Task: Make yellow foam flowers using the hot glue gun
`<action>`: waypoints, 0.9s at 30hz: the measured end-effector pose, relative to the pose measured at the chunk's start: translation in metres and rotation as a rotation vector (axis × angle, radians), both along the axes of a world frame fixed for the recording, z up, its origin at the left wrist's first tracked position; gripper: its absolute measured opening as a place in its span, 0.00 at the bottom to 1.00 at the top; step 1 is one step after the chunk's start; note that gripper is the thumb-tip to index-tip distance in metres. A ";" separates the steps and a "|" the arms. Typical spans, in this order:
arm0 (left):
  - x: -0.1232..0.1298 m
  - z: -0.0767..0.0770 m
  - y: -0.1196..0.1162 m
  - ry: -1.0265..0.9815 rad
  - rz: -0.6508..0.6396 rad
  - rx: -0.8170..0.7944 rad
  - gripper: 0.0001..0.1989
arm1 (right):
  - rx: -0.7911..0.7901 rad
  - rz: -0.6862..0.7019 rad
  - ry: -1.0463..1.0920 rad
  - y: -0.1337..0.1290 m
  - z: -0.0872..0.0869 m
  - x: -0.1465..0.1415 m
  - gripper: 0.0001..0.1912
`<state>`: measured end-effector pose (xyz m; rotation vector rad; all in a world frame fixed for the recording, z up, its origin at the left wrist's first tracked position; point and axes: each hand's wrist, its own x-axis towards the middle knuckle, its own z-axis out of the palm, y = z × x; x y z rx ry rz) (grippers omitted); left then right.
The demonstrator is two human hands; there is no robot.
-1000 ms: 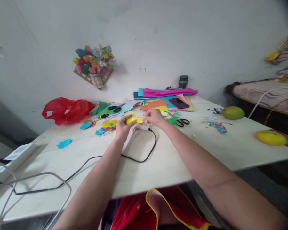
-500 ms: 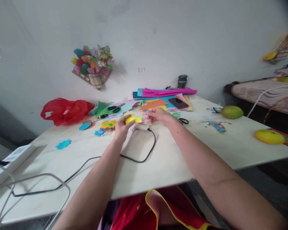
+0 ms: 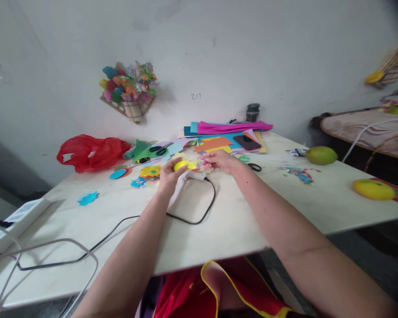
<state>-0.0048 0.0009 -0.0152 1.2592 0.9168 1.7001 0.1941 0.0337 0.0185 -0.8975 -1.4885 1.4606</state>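
My left hand (image 3: 171, 173) is closed around a yellow paper piece (image 3: 181, 165) above the middle of the table. Close to its right, my right hand (image 3: 220, 160) has its fingers pinched at a small pink piece (image 3: 204, 164). Just below both hands lies a white glue gun (image 3: 194, 175) with a black cord. A yellow flower cutout (image 3: 150, 171) lies left of my left hand, with small blue cutouts (image 3: 138, 182) beside it. Black-handled scissors (image 3: 254, 167) rest to the right of my right hand, partly hidden by the arm.
Colored sheets and a phone (image 3: 247, 142) lie at the back. A red plastic bag (image 3: 89, 153) sits back left, a power strip (image 3: 18, 218) at the left edge. Two mangoes (image 3: 321, 155) are on the right. A cord crosses the front left.
My right hand has shifted very slightly at the pink piece, and more of the pink shows. My left hand still holds the yellow piece in nearly the same place.
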 end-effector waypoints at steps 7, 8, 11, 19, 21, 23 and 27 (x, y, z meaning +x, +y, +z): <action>-0.001 -0.004 0.002 0.103 -0.041 0.024 0.26 | -0.068 0.106 -0.002 -0.005 0.005 -0.009 0.14; -0.001 -0.004 0.002 0.113 -0.049 0.030 0.27 | -0.065 0.102 -0.012 -0.006 0.005 -0.010 0.15; 0.002 -0.002 -0.002 0.119 -0.116 0.048 0.28 | -0.049 0.098 -0.041 -0.006 0.002 -0.014 0.18; 0.007 0.004 -0.008 0.127 -0.186 0.015 0.29 | 0.054 0.056 0.004 -0.001 0.001 -0.005 0.10; 0.002 0.003 -0.005 0.136 -0.100 0.019 0.27 | 0.041 -0.078 0.052 0.004 0.003 0.003 0.10; -0.003 0.002 -0.002 0.100 0.019 0.006 0.24 | 0.029 -0.240 0.082 0.010 0.002 0.011 0.11; -0.004 0.003 -0.002 0.007 0.091 -0.068 0.20 | 0.014 -0.571 -0.075 0.022 -0.009 0.026 0.10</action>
